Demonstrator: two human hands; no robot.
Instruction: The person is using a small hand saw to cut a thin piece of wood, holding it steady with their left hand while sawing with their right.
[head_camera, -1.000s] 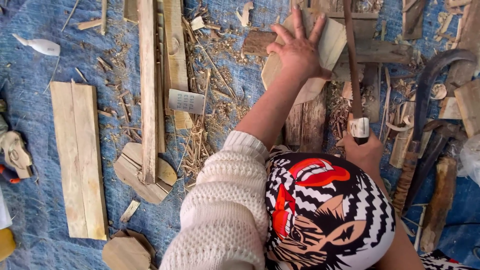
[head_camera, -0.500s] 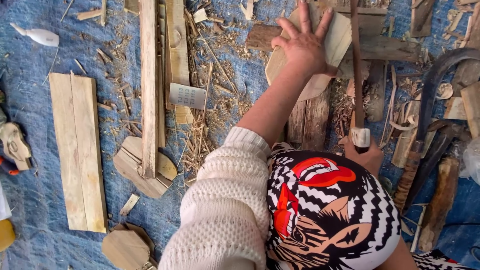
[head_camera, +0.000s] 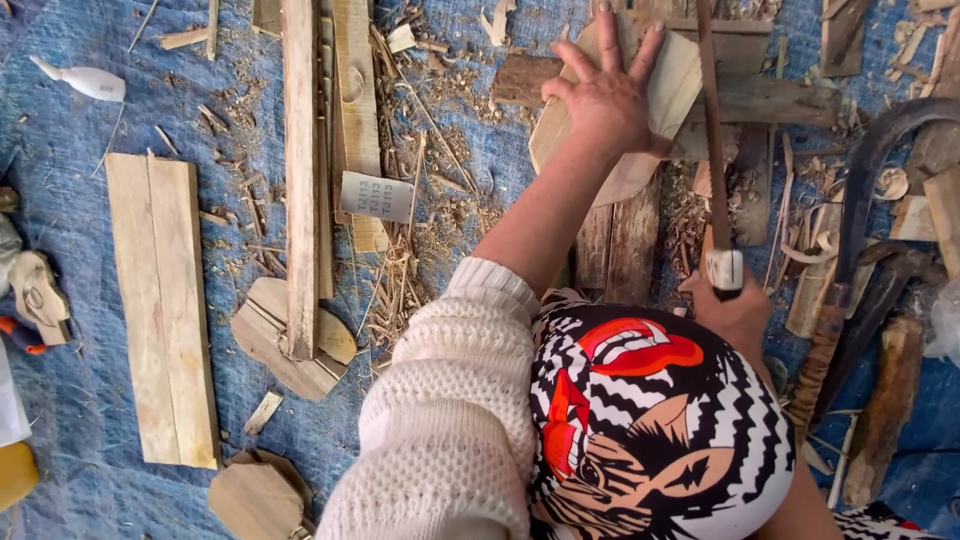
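Left hand (head_camera: 608, 100) spread flat on the wooden piece (head_camera: 660, 95); right hand (head_camera: 735, 310) grips the blade (head_camera: 712, 140), which could slip toward the fingers.

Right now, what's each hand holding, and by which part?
Right hand grips the long thin blade tool by its pale handle end. Left hand holds nothing; it presses flat on the pale rounded wooden piece.

Blue tarp (head_camera: 80, 160) w/ long plank (head_camera: 160, 310), rounded offcuts (head_camera: 290, 345), shavings (head_camera: 400, 290) — curved tool (head_camera: 870, 170) at rt.
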